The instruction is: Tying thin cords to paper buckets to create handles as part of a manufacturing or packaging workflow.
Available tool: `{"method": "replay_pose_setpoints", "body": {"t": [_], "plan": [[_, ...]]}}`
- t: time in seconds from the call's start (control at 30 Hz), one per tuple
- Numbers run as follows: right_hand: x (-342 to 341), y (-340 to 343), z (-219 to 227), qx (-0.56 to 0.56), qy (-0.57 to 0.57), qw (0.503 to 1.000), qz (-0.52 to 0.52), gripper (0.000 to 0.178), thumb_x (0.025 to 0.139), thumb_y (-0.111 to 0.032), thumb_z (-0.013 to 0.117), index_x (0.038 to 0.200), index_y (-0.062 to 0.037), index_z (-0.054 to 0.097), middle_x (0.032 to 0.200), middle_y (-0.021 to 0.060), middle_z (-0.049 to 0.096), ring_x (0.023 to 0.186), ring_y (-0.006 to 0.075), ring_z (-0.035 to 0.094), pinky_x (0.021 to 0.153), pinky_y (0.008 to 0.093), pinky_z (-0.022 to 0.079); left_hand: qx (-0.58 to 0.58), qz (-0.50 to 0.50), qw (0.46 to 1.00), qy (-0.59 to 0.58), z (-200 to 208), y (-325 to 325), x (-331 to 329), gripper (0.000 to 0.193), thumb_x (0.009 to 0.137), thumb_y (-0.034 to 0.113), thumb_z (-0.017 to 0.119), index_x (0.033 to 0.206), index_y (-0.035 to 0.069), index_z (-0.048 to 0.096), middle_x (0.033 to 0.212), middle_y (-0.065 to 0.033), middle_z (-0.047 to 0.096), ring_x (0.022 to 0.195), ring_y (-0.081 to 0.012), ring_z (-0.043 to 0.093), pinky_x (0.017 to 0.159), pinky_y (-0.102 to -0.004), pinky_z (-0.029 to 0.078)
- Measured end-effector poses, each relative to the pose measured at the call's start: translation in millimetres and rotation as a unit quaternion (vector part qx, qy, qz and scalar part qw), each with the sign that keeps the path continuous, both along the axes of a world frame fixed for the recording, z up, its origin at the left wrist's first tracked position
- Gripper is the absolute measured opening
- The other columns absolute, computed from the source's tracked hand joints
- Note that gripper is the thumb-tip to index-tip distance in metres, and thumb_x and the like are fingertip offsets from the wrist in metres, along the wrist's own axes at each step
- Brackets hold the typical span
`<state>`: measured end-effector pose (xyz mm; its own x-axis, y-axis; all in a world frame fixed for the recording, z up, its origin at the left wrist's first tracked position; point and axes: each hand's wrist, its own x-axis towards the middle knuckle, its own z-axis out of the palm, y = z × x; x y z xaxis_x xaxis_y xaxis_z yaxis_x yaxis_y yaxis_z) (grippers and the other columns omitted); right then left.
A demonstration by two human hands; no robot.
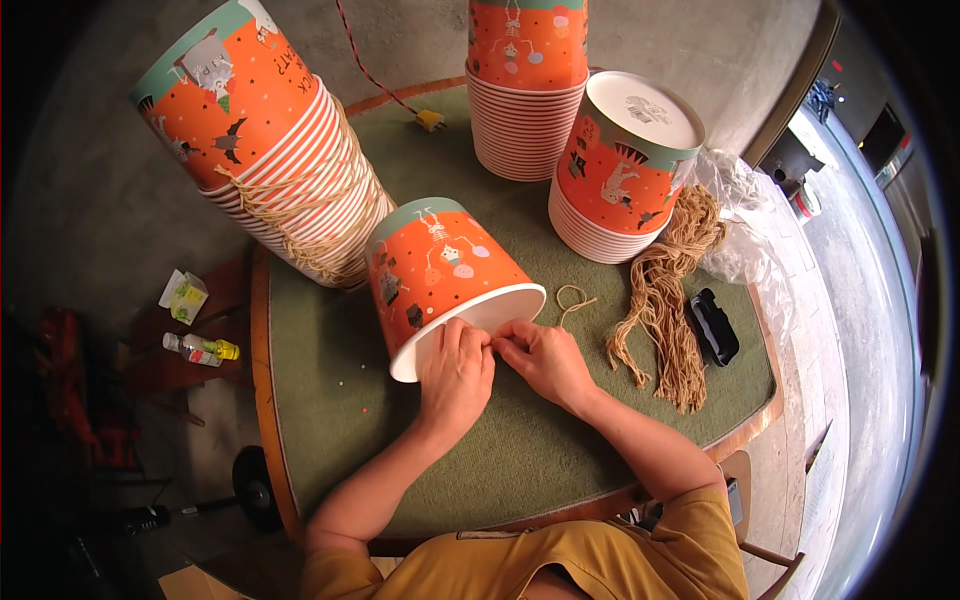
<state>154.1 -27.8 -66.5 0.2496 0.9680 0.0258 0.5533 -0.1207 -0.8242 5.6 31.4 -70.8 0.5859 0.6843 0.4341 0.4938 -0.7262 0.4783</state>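
An orange paper bucket [450, 255] with a green band and Halloween-style drawings lies tilted on the table, its white-rimmed mouth facing me. At that mouth, my left hand [460, 370] and my right hand [545, 362] meet, fingertips pinched close together. Whatever is between the fingers is too small or hidden to make out. A short loop of twine [573, 300] lies just beyond my right hand. Farther right rests a thick bundle of cut brown twine [665, 310].
Stacked buckets stand at the far left [300, 170], wound with twine, at the back [525, 120], and upside down at right [620, 180]. A black plastic case [712, 327] and clear plastic bag [745, 220] sit near the right edge. A yellow plug [430, 120] lies behind.
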Motion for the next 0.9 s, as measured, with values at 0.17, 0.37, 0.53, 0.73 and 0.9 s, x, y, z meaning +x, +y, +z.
{"method": "replay_pose_setpoints", "body": {"t": [0.17, 0.37, 0.53, 0.73, 0.9], "plan": [[-0.8, 0.2, 1.4, -0.008, 0.003, 1.0, -0.004, 0.02, 0.088, -0.024, 0.065, 0.095, -0.0068, 0.07, 0.079, 0.0162, 0.07, 0.072, 0.0349, 0.069, 0.066, 0.043, 0.055, 0.008, 0.005, 1.0, 0.007, -1.1, 1.1, 1.1, 0.015, 0.081, 0.0, 0.065, 0.09, 0.001, 0.054, 0.092, -0.0131, 0.053, 0.087, -0.0335, 0.055, 0.076, -0.0465, 0.047], [-1.1, -0.2, 6.0, -0.014, -0.004, 1.0, 0.0, 0.019, 0.088, -0.024, 0.064, 0.093, -0.0075, 0.07, 0.076, 0.0163, 0.069, 0.071, 0.0354, 0.068, 0.065, 0.0439, 0.054, 0.011, 0.003, 1.0, 0.018, -0.8, 2.0, -0.4, 0.017, 0.078, -0.002, 0.064, 0.091, 0.001, 0.053, 0.092, -0.0132, 0.052, 0.088, -0.0336, 0.055, 0.076, -0.0467, 0.047], [-0.4, -0.2, 4.0, -0.012, 0.007, 1.0, -0.001, 0.019, 0.089, -0.025, 0.063, 0.093, -0.0075, 0.07, 0.075, 0.0165, 0.068, 0.071, 0.0359, 0.068, 0.065, 0.0442, 0.054, -0.001, -0.01, 1.0, 0.027, 0.1, 1.4, -1.3, 0.02, 0.076, -0.003, 0.063, 0.093, 0.001, 0.052, 0.095, -0.0134, 0.052, 0.09, -0.0339, 0.054, 0.076, -0.0474, 0.047], [-0.1, 0.0, 2.9, -0.009, 0.001, 1.0, 0.001, 0.019, 0.089, -0.024, 0.063, 0.093, -0.0072, 0.07, 0.075, 0.0169, 0.068, 0.071, 0.0362, 0.067, 0.065, 0.0442, 0.054, -0.002, -0.008, 1.0, 0.023, 0.5, 1.6, -1.1, 0.02, 0.078, 0.0, 0.065, 0.092, 0.001, 0.052, 0.094, -0.0134, 0.052, 0.09, -0.034, 0.055, 0.077, -0.0475, 0.047], [-0.5, 0.1, 3.0, -0.001, -0.003, 1.0, 0.0, 0.018, 0.088, -0.024, 0.063, 0.092, -0.007, 0.07, 0.075, 0.0171, 0.068, 0.071, 0.0364, 0.067, 0.065, 0.0444, 0.054, 0.016, -0.009, 0.999, 0.033, -4.5, 4.5, -1.5, 0.018, 0.079, 0.003, 0.065, 0.091, 0.001, 0.051, 0.094, -0.0133, 0.05, 0.09, -0.0334, 0.055, 0.076, -0.0453, 0.048]]}}
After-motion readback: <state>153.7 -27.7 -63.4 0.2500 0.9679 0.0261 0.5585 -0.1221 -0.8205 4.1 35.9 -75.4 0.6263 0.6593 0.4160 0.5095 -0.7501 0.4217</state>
